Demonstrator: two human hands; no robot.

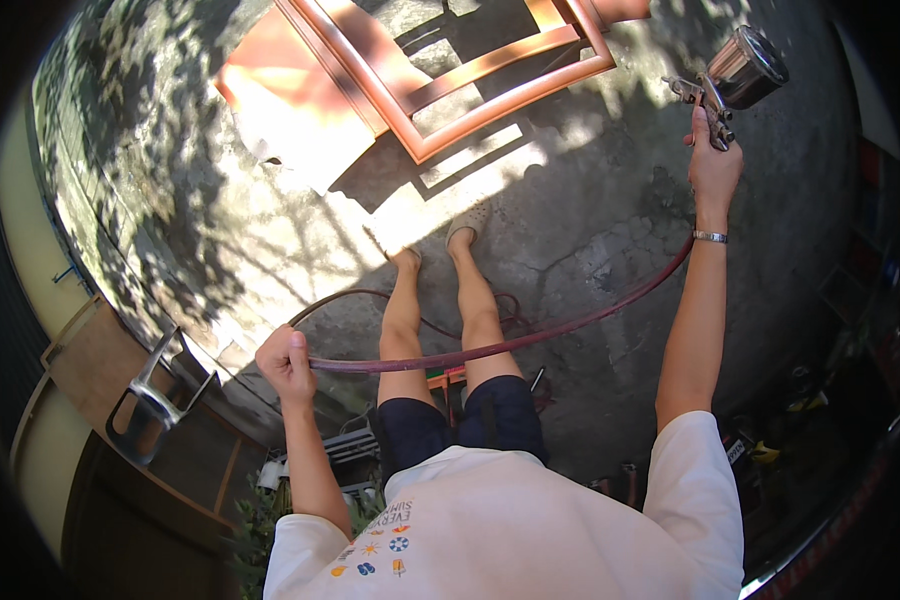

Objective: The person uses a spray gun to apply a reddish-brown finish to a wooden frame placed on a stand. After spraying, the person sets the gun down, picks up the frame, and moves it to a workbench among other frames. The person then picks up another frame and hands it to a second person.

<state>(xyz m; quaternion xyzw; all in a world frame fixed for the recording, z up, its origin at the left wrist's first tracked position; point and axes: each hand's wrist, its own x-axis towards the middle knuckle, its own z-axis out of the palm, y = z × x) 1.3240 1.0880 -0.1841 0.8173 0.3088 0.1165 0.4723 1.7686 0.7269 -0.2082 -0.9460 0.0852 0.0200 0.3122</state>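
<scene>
My left hand (288, 362) is closed around a dark red hose (470, 353) at the lower left of the view. The hose sags across my legs and rises toward my right hand (712, 165), which grips a silver spray gun (745, 68) with a metal cup at the upper right. Beyond my feet, an orange-coated wooden frame (510, 108) and a flat orange panel (290, 110) lie in patchy sunlight; the gun is to the right of them, apart from both.
Cracked concrete ground (610, 260) surrounds my feet. On the left are a metal-framed chair (150, 400) and leaning wooden boards (90, 350). Green plants (265, 520) are low at the left, dark clutter (755, 450) lies at the lower right, and loose hose loops (510, 310) lie behind my legs.
</scene>
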